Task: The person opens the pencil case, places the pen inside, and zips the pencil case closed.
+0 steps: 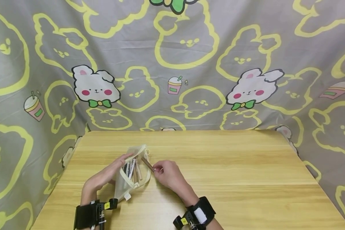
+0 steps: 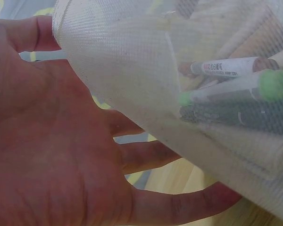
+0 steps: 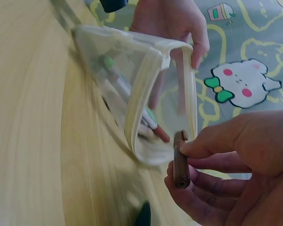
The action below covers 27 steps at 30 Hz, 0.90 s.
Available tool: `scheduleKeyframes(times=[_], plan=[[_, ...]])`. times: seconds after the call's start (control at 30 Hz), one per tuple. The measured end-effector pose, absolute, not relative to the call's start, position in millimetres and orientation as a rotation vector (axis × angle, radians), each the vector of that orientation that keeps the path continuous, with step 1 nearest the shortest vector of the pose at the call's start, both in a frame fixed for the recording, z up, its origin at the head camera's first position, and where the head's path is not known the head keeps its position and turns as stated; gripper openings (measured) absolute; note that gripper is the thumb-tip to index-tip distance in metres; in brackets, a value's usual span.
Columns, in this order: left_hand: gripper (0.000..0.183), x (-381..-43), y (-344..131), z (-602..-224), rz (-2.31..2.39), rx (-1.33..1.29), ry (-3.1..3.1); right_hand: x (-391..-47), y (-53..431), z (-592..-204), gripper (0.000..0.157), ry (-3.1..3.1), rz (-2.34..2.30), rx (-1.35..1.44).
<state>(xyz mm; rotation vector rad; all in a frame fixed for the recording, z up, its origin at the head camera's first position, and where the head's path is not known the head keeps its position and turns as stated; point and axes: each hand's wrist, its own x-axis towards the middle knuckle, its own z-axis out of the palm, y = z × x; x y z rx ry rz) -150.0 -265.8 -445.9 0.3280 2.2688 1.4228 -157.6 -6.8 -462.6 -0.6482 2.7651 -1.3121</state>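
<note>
A see-through mesh zip pouch with a cream zipper stands tilted on the table, its mouth open towards the right. My left hand holds it by the upper left side, the thumb and fingers on its edge. Inside lie several markers, some with white barrels, one with green ends, and brown ones among them. Between thumb and fingers, my right hand pinches a brown pen at the pouch's mouth. In the head view the far end of this pen overlaps the opening's right edge.
The wooden table extends to the right of the pouch. A grey patterned cloth hangs behind and at both sides. Black wrist straps with cameras sit on both forearms. A dark pointed object shows low in the right wrist view.
</note>
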Motion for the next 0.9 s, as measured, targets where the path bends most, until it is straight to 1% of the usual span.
scheduleKeyframes(times=[0.27,0.4,0.57,0.73,0.9], plan=[[0.054,-149,-266,-445,1.43,0.316,2.267,-166,-38,-461,0.022,2.609,-1.419,-0.536],[0.054,-150,-265,-445,1.431,0.311,2.256,-172,-49,-463,0.025,2.512,-1.499,-0.422],[0.054,-153,-264,-443,1.429,0.297,2.252,-176,-60,-461,0.026,2.336,-1.605,-0.365],[0.055,-154,-265,-443,1.425,0.282,2.256,-173,-59,-459,0.025,2.254,-1.628,-0.418],[0.055,-153,-266,-443,1.435,0.272,2.248,-170,-41,-451,0.022,2.358,-1.601,-0.482]])
